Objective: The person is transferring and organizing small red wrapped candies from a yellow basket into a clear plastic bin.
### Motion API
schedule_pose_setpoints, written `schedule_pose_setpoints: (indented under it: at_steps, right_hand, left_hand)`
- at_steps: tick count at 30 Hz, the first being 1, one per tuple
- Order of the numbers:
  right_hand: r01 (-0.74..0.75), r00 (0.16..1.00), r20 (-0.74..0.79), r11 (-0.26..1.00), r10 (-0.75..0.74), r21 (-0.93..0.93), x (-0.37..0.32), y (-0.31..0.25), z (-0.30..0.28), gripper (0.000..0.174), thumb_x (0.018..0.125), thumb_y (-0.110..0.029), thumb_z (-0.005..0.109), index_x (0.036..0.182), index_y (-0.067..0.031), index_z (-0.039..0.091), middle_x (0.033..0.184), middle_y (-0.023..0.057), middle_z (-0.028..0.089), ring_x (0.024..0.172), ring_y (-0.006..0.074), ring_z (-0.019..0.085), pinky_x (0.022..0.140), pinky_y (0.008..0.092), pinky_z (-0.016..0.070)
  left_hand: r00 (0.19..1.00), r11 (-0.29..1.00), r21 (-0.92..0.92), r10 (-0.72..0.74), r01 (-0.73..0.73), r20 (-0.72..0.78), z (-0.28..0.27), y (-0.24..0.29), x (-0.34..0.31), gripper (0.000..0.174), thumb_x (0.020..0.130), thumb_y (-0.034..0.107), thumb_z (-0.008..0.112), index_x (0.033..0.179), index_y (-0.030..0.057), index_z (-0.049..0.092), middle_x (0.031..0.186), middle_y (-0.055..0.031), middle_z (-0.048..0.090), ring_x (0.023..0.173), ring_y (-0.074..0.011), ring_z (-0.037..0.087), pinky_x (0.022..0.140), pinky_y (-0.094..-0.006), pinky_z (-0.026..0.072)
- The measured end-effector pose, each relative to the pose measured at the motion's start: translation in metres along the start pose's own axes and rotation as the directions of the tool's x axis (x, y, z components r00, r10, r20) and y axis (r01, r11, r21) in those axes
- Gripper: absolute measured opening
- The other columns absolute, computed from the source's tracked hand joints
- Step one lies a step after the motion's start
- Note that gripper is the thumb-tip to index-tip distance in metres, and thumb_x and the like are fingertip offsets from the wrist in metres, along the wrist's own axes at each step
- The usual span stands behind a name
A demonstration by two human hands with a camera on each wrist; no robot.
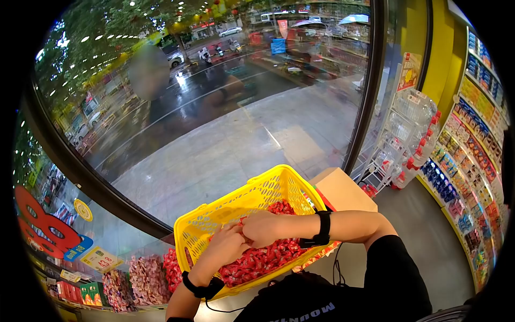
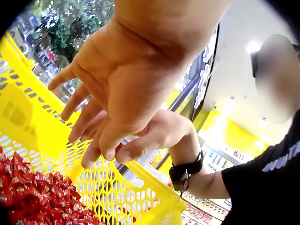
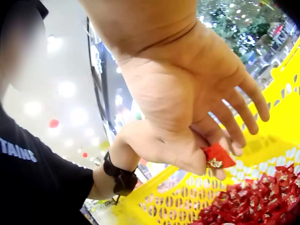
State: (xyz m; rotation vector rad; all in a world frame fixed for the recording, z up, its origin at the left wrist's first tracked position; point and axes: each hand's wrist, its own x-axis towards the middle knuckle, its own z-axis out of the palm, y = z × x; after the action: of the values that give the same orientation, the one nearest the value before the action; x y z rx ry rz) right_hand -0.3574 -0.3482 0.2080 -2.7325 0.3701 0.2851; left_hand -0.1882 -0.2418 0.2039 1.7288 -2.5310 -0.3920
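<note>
My left hand and right hand meet above a yellow basket heaped with red-wrapped candies. Between the two hands one red-wrapped candy is pinched at the thumb tips, its gold print facing the right wrist camera. Only a sliver of that candy shows beside the left thumb in the left wrist view. In both wrist views the outer fingers of the nearer hand spread outward. Black straps circle both wrists.
The basket stands by a large shop window. A cardboard box adjoins its right end. Bagged goods line the lower left, near a price tag. Large clear bottles on a rack and stocked shelves stand at right.
</note>
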Motion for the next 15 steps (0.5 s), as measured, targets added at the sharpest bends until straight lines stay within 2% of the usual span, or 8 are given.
schedule_pose_setpoints:
  at_steps: [1, 4, 7, 8, 11, 12, 15]
  right_hand:
    - [0.017, 0.999, -0.035, 1.0, -0.017, 0.018, -0.011, -0.005, -0.005, 0.027, 0.087, -0.031, 0.076, 0.095, -0.0049, 0.078, 0.105, 0.0168, 0.073, 0.105, 0.0381, 0.07, 0.084, 0.051, 0.0578]
    - [0.102, 0.972, -0.215, 0.995, -0.097, 0.009, -0.048, -0.018, -0.012, 0.03, 0.088, -0.03, 0.079, 0.103, -0.0034, 0.076, 0.118, 0.0149, 0.07, 0.116, 0.0359, 0.066, 0.093, 0.0491, 0.0549]
    - [0.236, 0.873, -0.442, 0.972, -0.206, 0.012, -0.068, -0.016, 0.016, 0.04, 0.087, -0.026, 0.079, 0.119, -0.0022, 0.073, 0.12, 0.0134, 0.069, 0.114, 0.0358, 0.065, 0.097, 0.0482, 0.0534]
    - [0.193, 0.879, -0.442, 0.981, -0.178, -0.011, -0.071, -0.02, 0.024, 0.029, 0.086, -0.026, 0.079, 0.105, -0.0037, 0.075, 0.123, 0.011, 0.067, 0.119, 0.0315, 0.063, 0.101, 0.0469, 0.0509]
    - [0.211, 0.79, -0.548, 0.961, -0.274, -0.177, -0.086, -0.026, 0.04, 0.031, 0.086, -0.024, 0.073, 0.111, -0.0061, 0.077, 0.116, 0.0081, 0.068, 0.114, 0.0273, 0.064, 0.101, 0.0429, 0.05]
    - [0.187, 0.798, -0.545, 0.966, -0.256, -0.179, -0.091, -0.03, 0.045, 0.026, 0.086, -0.024, 0.071, 0.104, -0.0065, 0.078, 0.115, 0.0063, 0.068, 0.116, 0.0249, 0.062, 0.103, 0.0415, 0.0483]
    - [0.191, 0.822, -0.52, 0.973, -0.231, -0.131, -0.097, -0.034, 0.061, 0.026, 0.082, -0.022, 0.073, 0.1, -0.0044, 0.075, 0.129, 0.0085, 0.068, 0.121, 0.0268, 0.062, 0.104, 0.0434, 0.0503]
  left_hand:
    - [0.999, 0.999, 0.047, 0.005, -0.003, -0.038, -0.006, 0.009, -0.008, 0.022, 0.091, 0.028, 0.076, 0.101, 0.0095, 0.081, 0.129, -0.0119, 0.07, 0.132, -0.037, 0.057, 0.115, -0.052, 0.0413]
    - [0.991, 1.0, -0.01, 0.019, -0.02, -0.136, -0.016, 0.027, -0.029, 0.022, 0.093, 0.029, 0.076, 0.102, 0.0107, 0.081, 0.128, -0.0101, 0.069, 0.134, -0.0354, 0.055, 0.118, -0.0551, 0.037]
    - [0.985, 0.999, -0.033, -0.008, 0.002, -0.174, -0.006, 0.041, -0.044, 0.024, 0.096, 0.033, 0.073, 0.104, 0.0121, 0.082, 0.128, -0.0066, 0.069, 0.134, -0.0339, 0.055, 0.119, -0.0633, 0.0343]
    - [0.974, 0.998, -0.065, -0.011, -0.004, -0.227, 0.003, 0.045, -0.048, 0.023, 0.094, 0.033, 0.075, 0.103, 0.0124, 0.082, 0.127, -0.0057, 0.069, 0.133, -0.0343, 0.056, 0.12, -0.0632, 0.034]
    - [0.954, 1.0, 0.013, 0.019, -0.016, -0.299, 0.019, 0.058, -0.054, 0.021, 0.093, 0.031, 0.077, 0.102, 0.0126, 0.081, 0.125, -0.0052, 0.07, 0.131, -0.0348, 0.057, 0.12, -0.0627, 0.0342]
    - [0.955, 1.0, 0.001, 0.001, -0.001, -0.297, 0.021, 0.064, -0.057, 0.02, 0.091, 0.029, 0.079, 0.103, 0.0135, 0.081, 0.126, -0.0058, 0.069, 0.132, -0.0348, 0.056, 0.12, -0.0635, 0.0348]
    - [0.948, 0.999, -0.012, -0.044, 0.042, -0.316, 0.03, 0.079, -0.061, 0.021, 0.089, 0.028, 0.081, 0.104, 0.0137, 0.079, 0.128, -0.0074, 0.067, 0.133, -0.0356, 0.056, 0.118, -0.0651, 0.0355]
